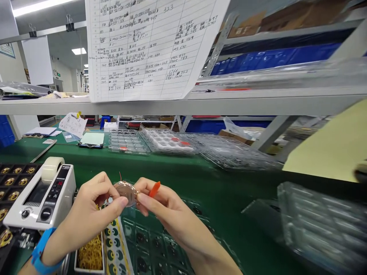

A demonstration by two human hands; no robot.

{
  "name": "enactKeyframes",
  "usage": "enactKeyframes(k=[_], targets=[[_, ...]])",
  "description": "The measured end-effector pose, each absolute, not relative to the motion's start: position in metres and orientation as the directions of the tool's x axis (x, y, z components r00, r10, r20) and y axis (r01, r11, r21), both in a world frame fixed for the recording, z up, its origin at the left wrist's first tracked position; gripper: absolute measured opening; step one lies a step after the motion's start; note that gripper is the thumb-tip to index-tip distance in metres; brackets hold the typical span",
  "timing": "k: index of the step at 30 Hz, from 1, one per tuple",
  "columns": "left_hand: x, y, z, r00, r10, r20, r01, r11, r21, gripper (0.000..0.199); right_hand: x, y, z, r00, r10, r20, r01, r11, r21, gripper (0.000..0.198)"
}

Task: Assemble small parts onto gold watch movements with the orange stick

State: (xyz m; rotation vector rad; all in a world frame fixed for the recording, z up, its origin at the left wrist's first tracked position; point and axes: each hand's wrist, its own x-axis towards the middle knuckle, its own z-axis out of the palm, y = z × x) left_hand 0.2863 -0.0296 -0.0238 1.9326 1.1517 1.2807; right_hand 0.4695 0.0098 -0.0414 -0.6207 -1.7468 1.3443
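In front of me, a round, shiny watch case [127, 193] is held up between both hands. My left hand [96, 200], with a blue band [43, 252] on the wrist, pinches its left edge between thumb and fingers. My right hand [157, 200] grips the opposite edge near a small gold-coloured crown. An orange pointed piece [155, 189] sticks up from between the right hand's fingers; its other end is hidden. Below the hands lies a clear compartment tray [155, 244] with dark round parts, beside a strip of round green-and-white stickers [114, 244].
A white tape dispenser [54, 198] stands left, by a black tray of gold-coloured rings [14, 179]. A box [90, 252] holds yellow bands. Clear trays [172, 141] line the bench's back, under a shelf [183, 107] with a handwritten sheet [143, 49]. Blurred stacked trays [321, 225] sit right.
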Motion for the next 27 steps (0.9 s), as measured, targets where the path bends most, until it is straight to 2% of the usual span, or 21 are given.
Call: enactKeyframes(k=[11, 16, 20, 22, 25, 27], targets=[[0.288, -0.029, -0.025, 0.158, 0.871, 0.465, 0.394, -0.488, 0.779, 0.027, 0.469, 0.01, -0.039, -0.525, 0.791, 0.313, -0.067, 0.329, -0.942, 0.051], [0.292, -0.027, -0.031, 0.135, 0.795, 0.591, 0.55, -0.557, 0.622, 0.027, 0.469, 0.01, -0.038, -0.516, 0.792, 0.326, -0.031, 0.363, -0.931, 0.048], [0.285, -0.023, -0.032, 0.03, 0.749, 0.662, 0.736, -0.465, 0.493, 0.028, 0.471, 0.013, -0.038, -0.491, 0.8, 0.346, -0.026, 0.383, -0.923, 0.048], [0.279, -0.022, -0.031, -0.031, 0.696, 0.717, 0.763, -0.447, 0.467, 0.029, 0.473, 0.014, -0.039, -0.481, 0.805, 0.348, -0.038, 0.378, -0.925, 0.048], [0.276, -0.021, -0.031, -0.071, 0.558, 0.827, 0.688, -0.573, 0.446, 0.017, 0.473, 0.014, -0.039, -0.489, 0.805, 0.337, -0.058, 0.356, -0.933, 0.048], [0.278, -0.022, -0.033, -0.005, 0.515, 0.857, 0.586, -0.693, 0.42, 0.009, 0.472, 0.012, -0.039, -0.51, 0.796, 0.327, -0.073, 0.339, -0.938, 0.048]])
